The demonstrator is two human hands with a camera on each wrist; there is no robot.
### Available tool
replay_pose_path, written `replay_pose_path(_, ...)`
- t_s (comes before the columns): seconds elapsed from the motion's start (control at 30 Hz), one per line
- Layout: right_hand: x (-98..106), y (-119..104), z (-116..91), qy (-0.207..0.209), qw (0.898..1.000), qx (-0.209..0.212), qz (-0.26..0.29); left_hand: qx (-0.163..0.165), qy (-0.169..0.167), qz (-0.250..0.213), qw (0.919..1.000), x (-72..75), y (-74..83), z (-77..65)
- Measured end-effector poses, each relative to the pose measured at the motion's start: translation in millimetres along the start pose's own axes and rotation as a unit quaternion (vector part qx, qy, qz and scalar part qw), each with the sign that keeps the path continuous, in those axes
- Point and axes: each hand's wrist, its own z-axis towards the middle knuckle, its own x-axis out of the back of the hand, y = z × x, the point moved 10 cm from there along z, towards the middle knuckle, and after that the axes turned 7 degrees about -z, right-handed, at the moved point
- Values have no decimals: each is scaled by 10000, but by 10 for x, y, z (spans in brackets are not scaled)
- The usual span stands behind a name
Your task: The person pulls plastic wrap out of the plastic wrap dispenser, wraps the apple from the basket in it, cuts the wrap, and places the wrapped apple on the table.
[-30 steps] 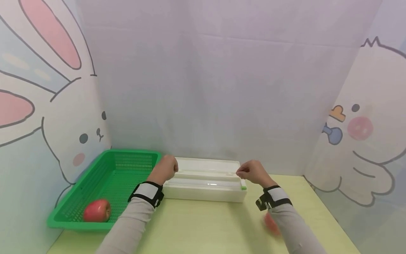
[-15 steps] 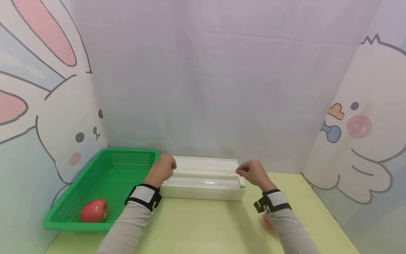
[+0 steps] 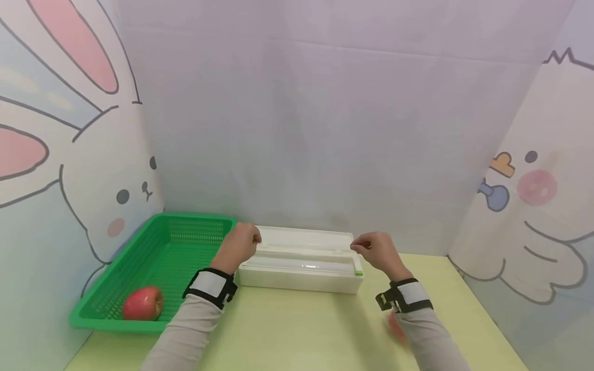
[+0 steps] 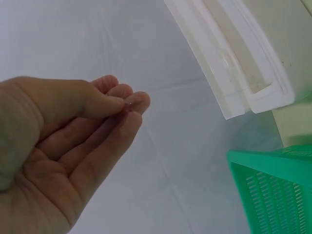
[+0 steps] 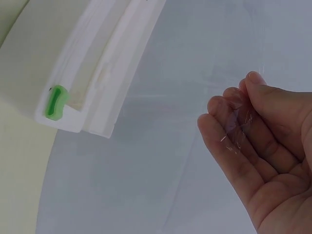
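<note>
A white cling film dispenser box (image 3: 300, 281) stands at the back of the table with its lid (image 3: 306, 238) raised. My left hand (image 3: 237, 247) is held by the box's left end, thumb and fingertips pinching the clear film's edge; only a faint glint of it shows in the left wrist view. At the right end, my right hand (image 3: 379, 253) pinches the film too. In the right wrist view, crinkled cling film (image 5: 235, 129) lies across its fingers. The stretch between the hands is nearly invisible. A green cutter slider (image 5: 57, 103) sits on the box's right end.
A green plastic basket (image 3: 116, 325) stands at the left, with a red apple (image 3: 142, 304) inside. Another reddish round thing (image 3: 396, 329) is on the yellow table (image 3: 287, 330), partly hidden by my right forearm. Printed cloth walls enclose the back and sides.
Both hands keep their pinch at almost the same places over the box. The head view has shifted slightly; the basket, apple and box stay where they were.
</note>
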Motion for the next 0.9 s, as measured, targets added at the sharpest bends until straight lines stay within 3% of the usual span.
replay_pose_path(0.33,85,4,-5,81,10000,-43,-29,-185,94,52,9998,66,89,-3)
replay_pose_path(0.67,180,-124,-27,99,9999,59,-1,82,-186,101,9997,107,77,-26)
replay_pose_path(0.9,229,-149,-61,131,9999,12,40,55,-196,36,9998,143,120,-64)
